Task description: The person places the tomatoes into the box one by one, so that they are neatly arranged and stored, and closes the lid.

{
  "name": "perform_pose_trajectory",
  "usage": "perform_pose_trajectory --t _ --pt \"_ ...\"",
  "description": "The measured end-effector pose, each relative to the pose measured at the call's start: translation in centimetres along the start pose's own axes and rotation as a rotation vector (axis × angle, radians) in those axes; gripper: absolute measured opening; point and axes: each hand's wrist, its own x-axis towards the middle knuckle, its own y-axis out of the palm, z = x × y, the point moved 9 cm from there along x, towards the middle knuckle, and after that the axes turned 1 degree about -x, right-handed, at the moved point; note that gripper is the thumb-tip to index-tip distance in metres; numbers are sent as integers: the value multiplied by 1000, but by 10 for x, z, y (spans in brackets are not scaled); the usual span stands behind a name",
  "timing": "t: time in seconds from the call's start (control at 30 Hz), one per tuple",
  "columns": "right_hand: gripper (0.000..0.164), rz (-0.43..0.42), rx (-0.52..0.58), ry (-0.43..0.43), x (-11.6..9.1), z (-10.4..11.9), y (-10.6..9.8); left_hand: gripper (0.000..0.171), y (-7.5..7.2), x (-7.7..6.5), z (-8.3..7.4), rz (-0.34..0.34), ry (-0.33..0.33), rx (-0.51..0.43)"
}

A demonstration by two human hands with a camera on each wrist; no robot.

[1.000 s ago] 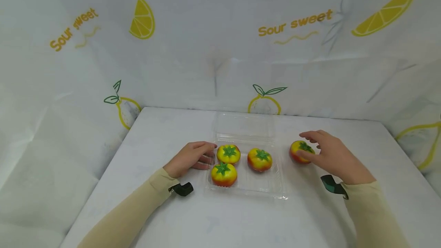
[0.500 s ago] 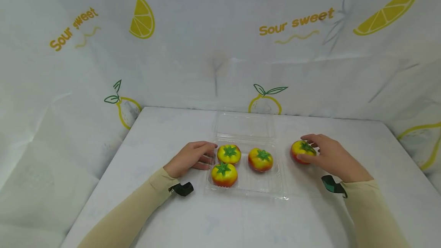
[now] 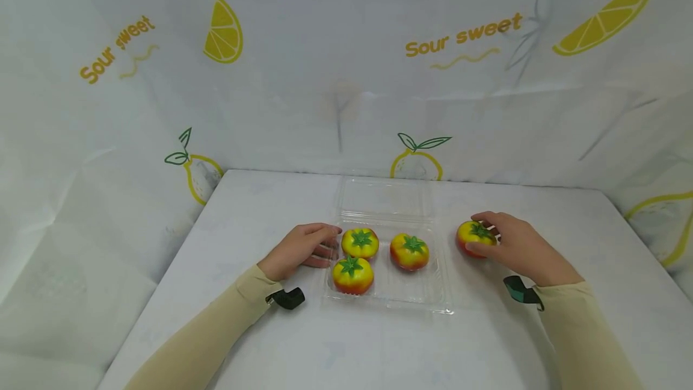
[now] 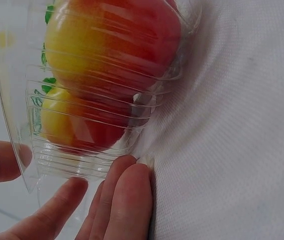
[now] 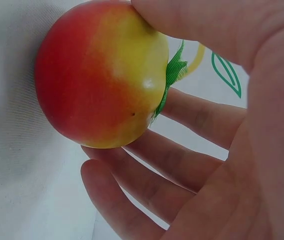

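A toy tomato [image 3: 468, 238], yellow and red with green leaves on top, sits on the table right of the clear plastic box. My right hand [image 3: 522, 251] is around it, thumb on the near side and fingers on the far side; in the right wrist view the thumb touches the tomato [image 5: 99, 75]. My left hand [image 3: 299, 250] rests at the box's left wall, its fingers [image 4: 128, 200] fairly straight against the ribbed plastic. Inside the clear box [image 3: 403, 295] are a back-left tomato [image 3: 351, 245], a front-left tomato [image 3: 349, 281] and a right-hand tomato [image 3: 406, 256].
The box's clear lid [image 3: 381, 196] lies folded back behind it, toward the wall. A white cloth covers the table [image 3: 346, 348]. Behind stands a white backdrop [image 3: 303, 89] printed with lemons and lettering.
The right hand's fingers have come down and closed in around the tomato on the right. My left hand and the box stay in place.
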Motion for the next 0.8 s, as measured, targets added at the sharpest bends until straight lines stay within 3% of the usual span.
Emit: perform_pose_trajectory --t 0.8 --pt "73 -11 -2 -16 -2 5 -4 46 0 -1 -2 5 6 -5"
